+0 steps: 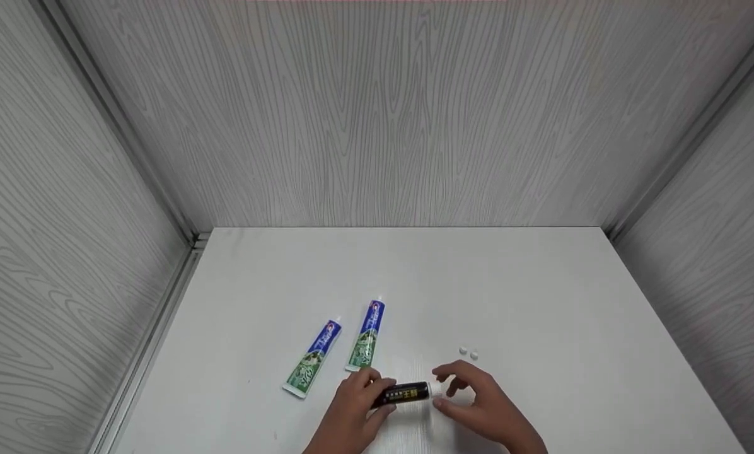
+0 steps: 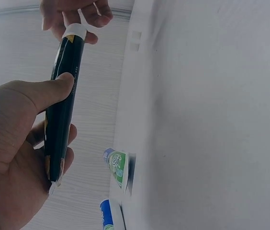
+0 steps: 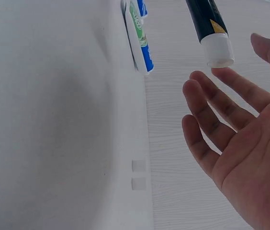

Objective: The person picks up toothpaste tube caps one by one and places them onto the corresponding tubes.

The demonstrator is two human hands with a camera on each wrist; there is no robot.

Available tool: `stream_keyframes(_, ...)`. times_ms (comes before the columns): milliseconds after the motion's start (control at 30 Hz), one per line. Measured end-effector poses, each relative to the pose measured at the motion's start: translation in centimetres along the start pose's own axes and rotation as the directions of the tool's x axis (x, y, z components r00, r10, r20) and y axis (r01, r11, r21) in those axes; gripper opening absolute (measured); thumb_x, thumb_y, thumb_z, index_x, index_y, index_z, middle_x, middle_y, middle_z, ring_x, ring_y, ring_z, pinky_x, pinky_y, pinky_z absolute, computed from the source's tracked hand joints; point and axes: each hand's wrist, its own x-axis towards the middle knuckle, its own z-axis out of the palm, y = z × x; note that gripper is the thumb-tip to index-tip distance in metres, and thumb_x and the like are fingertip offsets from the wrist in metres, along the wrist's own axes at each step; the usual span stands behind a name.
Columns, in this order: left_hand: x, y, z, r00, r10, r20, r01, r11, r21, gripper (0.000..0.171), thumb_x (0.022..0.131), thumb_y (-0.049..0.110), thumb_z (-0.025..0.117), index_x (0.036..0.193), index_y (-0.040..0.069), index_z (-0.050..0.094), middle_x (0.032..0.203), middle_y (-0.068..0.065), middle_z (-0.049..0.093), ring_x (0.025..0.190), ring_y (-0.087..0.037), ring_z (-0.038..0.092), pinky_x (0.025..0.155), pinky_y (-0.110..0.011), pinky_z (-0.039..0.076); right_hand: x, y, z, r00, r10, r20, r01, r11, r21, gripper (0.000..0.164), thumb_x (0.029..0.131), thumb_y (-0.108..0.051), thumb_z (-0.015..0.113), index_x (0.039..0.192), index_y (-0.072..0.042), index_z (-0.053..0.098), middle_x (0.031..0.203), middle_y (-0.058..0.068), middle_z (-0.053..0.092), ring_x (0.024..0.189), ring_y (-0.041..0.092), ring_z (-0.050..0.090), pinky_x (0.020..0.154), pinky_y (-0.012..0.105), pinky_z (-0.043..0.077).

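My left hand grips a black toothpaste tube with yellow lettering, the thumb lying along one side and the fingers behind it. A white cap is on the tube's end that points to the right. Around that cap, my right hand hovers with its fingers spread and loosely bent. In the right wrist view the thumb is apart from the cap; whether the index fingertip touches it I cannot tell. The tube is held above the white table.
Two blue and green toothpaste tubes, the left one and the right one, lie uncapped on the table beyond my left hand. Two small white caps, one beside the other, stand beyond my right hand. Wood-grain panels enclose the table.
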Motion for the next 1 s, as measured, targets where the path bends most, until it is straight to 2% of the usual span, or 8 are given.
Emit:
stream_keyframes(100, -0.02, -0.05, 0.01, 1.000, 0.007, -0.012, -0.007, 1.000, 0.002, 0.034, 0.098, 0.026, 0.078, 0.130, 0.017, 0.074, 0.116, 0.006, 0.059, 0.103, -0.011, 0.055, 0.093, -0.042, 0.049, -0.16, -0.08, -0.03, 0.998, -0.060, -0.030, 0.060, 0.998, 0.003, 0.038, 0.093, -0.021, 0.084, 0.125, -0.030, 0.068, 0.120, -0.002, 0.072, 0.089, 0.011, 0.069, 0.089, 0.041, 0.056)
stream_keyframes(200, -0.10, -0.24, 0.13, 0.998, 0.038, -0.039, -0.038, 0.999, 0.010, 0.034, 0.097, 0.024, 0.079, 0.129, 0.015, 0.074, 0.116, 0.005, 0.059, 0.102, -0.011, 0.055, 0.092, -0.041, 0.049, -0.16, 0.11, 0.00, 0.997, -0.075, -0.034, 0.076, 0.997, 0.010, 0.036, 0.091, -0.014, 0.085, 0.120, -0.028, 0.069, 0.117, -0.008, 0.072, 0.089, 0.013, 0.070, 0.088, 0.038, 0.056)
stream_keyframes(333, -0.20, -0.42, 0.34, 0.995, 0.072, -0.062, -0.072, 0.997, 0.014, 0.033, 0.096, 0.023, 0.080, 0.128, 0.016, 0.074, 0.114, 0.005, 0.058, 0.099, -0.010, 0.053, 0.088, -0.039, 0.048, -0.11, 0.46, 0.09, 0.997, -0.070, -0.026, 0.070, 0.997, 0.012, 0.035, 0.091, -0.008, 0.083, 0.116, -0.027, 0.069, 0.113, -0.007, 0.072, 0.089, 0.010, 0.069, 0.086, 0.038, 0.058)
stream_keyframes(467, -0.30, -0.42, 0.32, 0.995, 0.069, -0.068, -0.069, 0.998, 0.006, 0.033, 0.096, 0.024, 0.080, 0.128, 0.019, 0.075, 0.113, 0.006, 0.058, 0.098, -0.009, 0.051, 0.087, -0.037, 0.047, 0.00, 0.56, 0.10, 0.997, -0.079, -0.008, 0.079, 0.997, 0.012, 0.026, 0.095, -0.011, 0.081, 0.118, -0.019, 0.071, 0.114, 0.001, 0.074, 0.089, 0.008, 0.070, 0.085, 0.039, 0.059)
stream_keyframes(600, -0.33, -0.38, 0.22, 0.996, 0.059, -0.069, -0.059, 0.998, 0.001, 0.034, 0.096, 0.025, 0.080, 0.129, 0.019, 0.075, 0.112, 0.006, 0.057, 0.098, -0.009, 0.051, 0.087, -0.038, 0.047, 0.12, 0.47, 0.00, 0.999, -0.026, 0.022, 0.026, 1.000, 0.005, 0.020, 0.102, -0.025, 0.074, 0.120, -0.019, 0.073, 0.114, 0.001, 0.075, 0.091, 0.006, 0.068, 0.086, 0.038, 0.057)
stream_keyframes(733, -0.37, -0.41, 0.17, 0.996, 0.058, -0.064, -0.058, 0.998, -0.004, 0.034, 0.097, 0.025, 0.079, 0.130, 0.019, 0.075, 0.112, 0.006, 0.057, 0.097, -0.009, 0.051, 0.086, -0.036, 0.047, 0.29, 0.41, -0.10, 0.997, 0.048, 0.054, -0.048, 0.999, -0.004, 0.020, 0.106, -0.035, 0.066, 0.119, -0.022, 0.075, 0.113, -0.004, 0.076, 0.096, 0.005, 0.066, 0.087, 0.033, 0.055)
stream_keyframes(1000, -0.48, -0.26, 0.05, 0.996, 0.072, -0.060, -0.073, 0.997, -0.012, 0.034, 0.095, 0.024, 0.081, 0.129, 0.022, 0.075, 0.112, 0.005, 0.058, 0.097, -0.008, 0.051, 0.085, -0.037, 0.048, 0.54, 0.59, -0.15, 0.988, 0.114, 0.104, -0.117, 0.993, 0.018, 0.022, 0.110, -0.033, 0.059, 0.108, -0.019, 0.076, 0.104, -0.004, 0.075, 0.091, 0.005, 0.064, 0.084, 0.029, 0.052)
